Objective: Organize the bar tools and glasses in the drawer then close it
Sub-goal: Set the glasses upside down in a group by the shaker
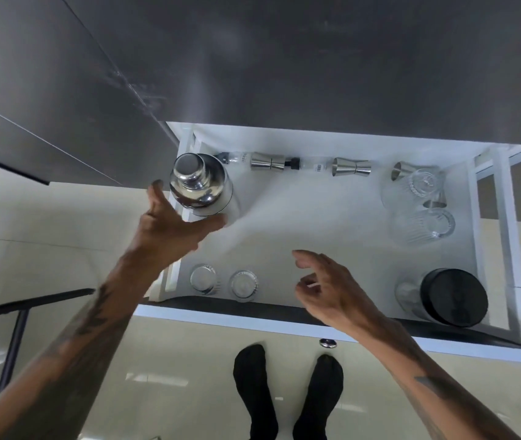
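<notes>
Drawer [284,319] open, mostly sorted: jiggers [267,161] in back row, glasses [242,284] in front. Left hand [170,227] spread beside shaker [201,185], right hand [325,287] loose, empty. Closing left.

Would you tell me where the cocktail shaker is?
In the head view, the cocktail shaker stands upright in the drawer's back-left corner, beside the open left hand.

open drawer [284,319], shaker [200,185], 2 spread hands

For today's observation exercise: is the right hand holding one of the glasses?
No. The right hand hovers open above the bare drawer floor, touching none of the glasses, and the nearest glass stands apart from it.
</notes>
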Demonstrator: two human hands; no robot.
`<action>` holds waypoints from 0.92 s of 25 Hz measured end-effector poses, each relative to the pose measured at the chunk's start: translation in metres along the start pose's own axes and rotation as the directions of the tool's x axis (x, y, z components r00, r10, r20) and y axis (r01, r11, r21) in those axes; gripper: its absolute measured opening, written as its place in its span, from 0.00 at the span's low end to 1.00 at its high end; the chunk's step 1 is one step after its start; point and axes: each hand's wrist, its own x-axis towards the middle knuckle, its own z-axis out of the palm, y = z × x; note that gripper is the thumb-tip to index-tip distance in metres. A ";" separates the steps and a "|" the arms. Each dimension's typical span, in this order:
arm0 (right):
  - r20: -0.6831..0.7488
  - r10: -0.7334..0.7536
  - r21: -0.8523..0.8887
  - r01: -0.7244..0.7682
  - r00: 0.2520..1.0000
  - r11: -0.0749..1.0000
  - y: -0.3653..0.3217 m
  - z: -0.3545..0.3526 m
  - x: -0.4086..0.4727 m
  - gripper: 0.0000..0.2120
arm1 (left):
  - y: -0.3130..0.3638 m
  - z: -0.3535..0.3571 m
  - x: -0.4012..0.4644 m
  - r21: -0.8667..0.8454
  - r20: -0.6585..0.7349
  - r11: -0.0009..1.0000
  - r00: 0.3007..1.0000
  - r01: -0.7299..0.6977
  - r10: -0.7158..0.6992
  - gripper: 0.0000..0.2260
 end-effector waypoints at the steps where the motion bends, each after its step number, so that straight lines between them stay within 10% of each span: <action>1: -0.029 0.017 0.042 -0.015 0.999 0.999 0.005 -0.007 -0.007 0.24 | 0.005 0.012 0.000 -0.119 -0.047 0.993 0.999 -0.023 0.018 0.42; 7: -0.074 0.088 0.114 -0.080 0.993 0.990 0.035 -0.052 -0.042 0.22 | 0.032 0.053 0.030 -0.347 -0.222 0.931 0.974 -0.117 0.040 0.36; 12: -0.636 -0.027 -0.163 -0.101 0.771 0.982 0.070 -0.135 -0.039 0.20 | 0.038 0.057 0.028 -0.457 -0.112 0.889 0.993 -0.019 -0.036 0.34; 15: -0.488 0.222 -0.188 -0.350 0.844 0.918 0.094 -0.156 -0.015 0.28 | 0.031 0.067 -0.019 -0.511 -0.129 0.859 0.990 -0.017 -0.057 0.24; 19: -0.444 0.201 -0.139 -0.288 0.873 0.947 0.099 -0.136 0.008 0.24 | 0.062 0.144 -0.078 -0.319 0.106 0.900 0.932 -0.298 0.346 0.18; 23: -0.303 0.203 0.000 -0.213 0.931 0.977 0.085 -0.119 0.010 0.20 | 0.100 0.233 -0.086 0.182 0.519 0.731 0.696 -0.657 0.496 0.35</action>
